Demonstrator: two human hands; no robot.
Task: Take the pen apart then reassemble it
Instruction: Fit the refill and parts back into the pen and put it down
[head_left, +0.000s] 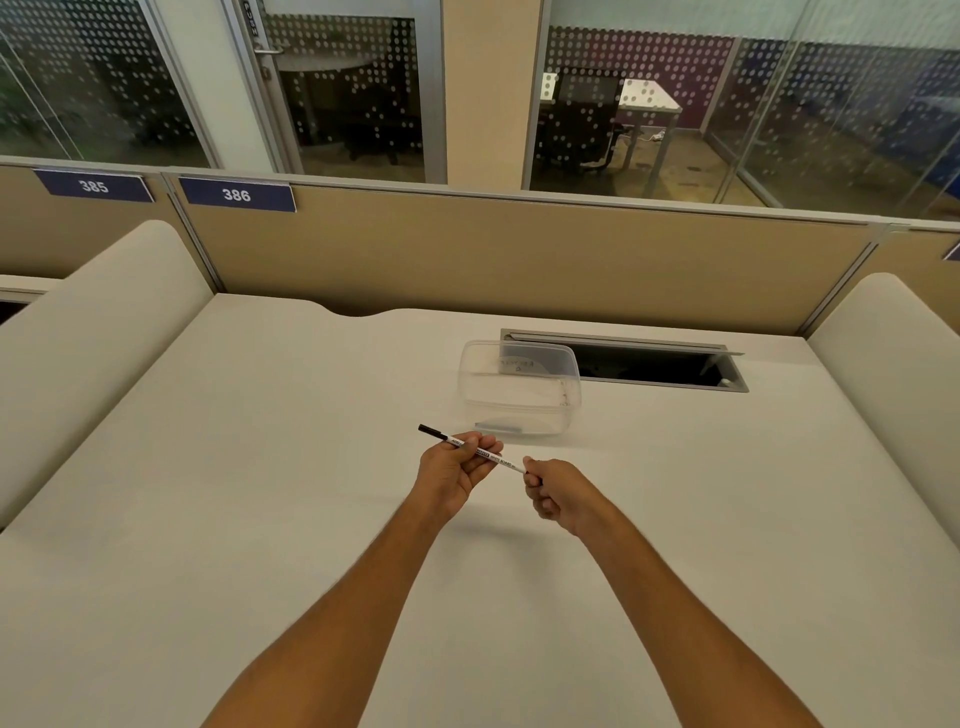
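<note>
A slim white pen (491, 457) with black lettering and a black end (431, 431) is held level above the white desk, pointing up and to the left. My left hand (457, 470) pinches the pen's middle between thumb and fingers. My right hand (553, 491) is closed around the pen's right end, which is hidden inside the fingers. Both forearms reach in from the bottom of the view.
A clear plastic container (519, 387) stands just behind my hands. Behind it, a dark cable slot (654, 366) with a metal rim is cut into the desk (260, 493). Beige partition walls close off the back and both sides.
</note>
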